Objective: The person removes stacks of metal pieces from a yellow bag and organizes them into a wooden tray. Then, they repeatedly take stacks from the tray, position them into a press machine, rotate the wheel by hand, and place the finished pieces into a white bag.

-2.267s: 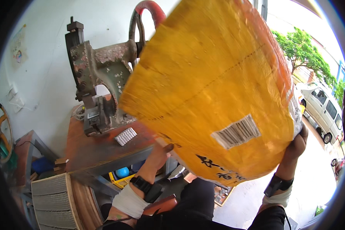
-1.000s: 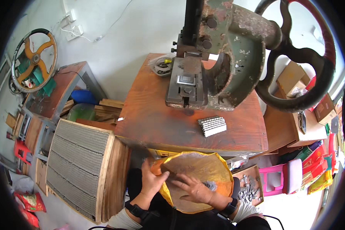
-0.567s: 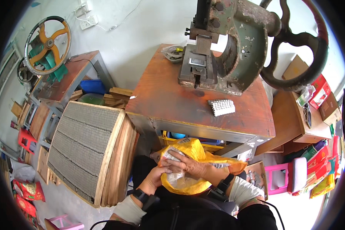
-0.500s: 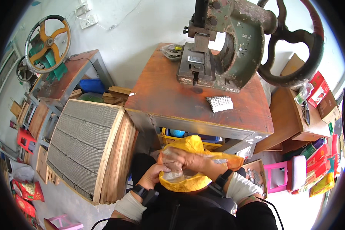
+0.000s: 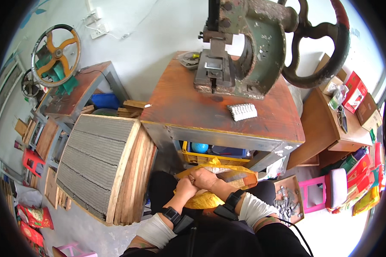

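A yellow woven bag (image 5: 233,176) with orange patches lies across my lap, its mouth spread and partly crumpled. Over it my two hands meet, knuckles close together. My left hand (image 5: 185,188) is closed, fingers curled against the other hand. My right hand (image 5: 204,178) is closed too, its back turned up and its fingertips hidden. What the fingers grip between them, if anything, cannot be made out. Beyond them, on the wooden-topped bench, a white block of small rounded pieces in rows (image 5: 242,112) lies before the green hand press (image 5: 261,55).
Under the bench sits a yellow crate (image 5: 218,160) with a blue ball. A stack of wood-framed grey ribbed panels (image 5: 96,167) stands to the left. At right are a carton of small metal pieces (image 5: 294,184) and a pink stool (image 5: 315,195). The press has a large handwheel (image 5: 343,55).
My hands have come out of the bag's raised mouth and drawn together above it. The bag has sunk and flattened on my lap. The view has shifted slightly.
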`<state>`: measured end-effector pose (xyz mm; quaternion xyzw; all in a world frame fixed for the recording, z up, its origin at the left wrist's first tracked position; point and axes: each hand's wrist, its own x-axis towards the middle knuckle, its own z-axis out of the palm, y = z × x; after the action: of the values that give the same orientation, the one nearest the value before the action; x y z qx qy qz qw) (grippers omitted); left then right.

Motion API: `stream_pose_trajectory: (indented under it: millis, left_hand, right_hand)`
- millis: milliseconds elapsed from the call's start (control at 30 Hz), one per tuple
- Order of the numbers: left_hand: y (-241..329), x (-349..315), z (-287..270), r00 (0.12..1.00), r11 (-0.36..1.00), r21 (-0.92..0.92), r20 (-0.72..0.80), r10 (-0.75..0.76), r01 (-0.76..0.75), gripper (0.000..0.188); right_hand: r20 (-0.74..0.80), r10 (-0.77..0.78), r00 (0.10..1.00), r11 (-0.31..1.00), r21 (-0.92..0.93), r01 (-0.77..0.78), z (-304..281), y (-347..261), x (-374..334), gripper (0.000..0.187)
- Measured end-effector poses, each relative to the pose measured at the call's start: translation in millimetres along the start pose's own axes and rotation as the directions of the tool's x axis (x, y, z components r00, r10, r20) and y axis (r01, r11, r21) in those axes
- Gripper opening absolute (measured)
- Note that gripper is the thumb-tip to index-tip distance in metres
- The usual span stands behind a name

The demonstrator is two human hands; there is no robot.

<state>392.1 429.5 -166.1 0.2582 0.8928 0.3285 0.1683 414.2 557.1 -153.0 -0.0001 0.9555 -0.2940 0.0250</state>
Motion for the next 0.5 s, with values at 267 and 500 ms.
stream_pose_trajectory:
  millis: [267,500]
  left_hand:
    - [-34,20,36,0.991,0.989,-0.055,-0.002,-0.134,0.134,0.029]
    - [-50,28,38,0.997,0.898,-0.434,0.035,-0.062,0.071,0.027]
  right_hand:
    - [-0.176,-0.569,0.803,0.810,-0.286,0.512,-34,25,-107,0.037]
    - [-0.596,-0.061,0.801,0.981,-0.185,-0.063,-80,39,-146,0.046]
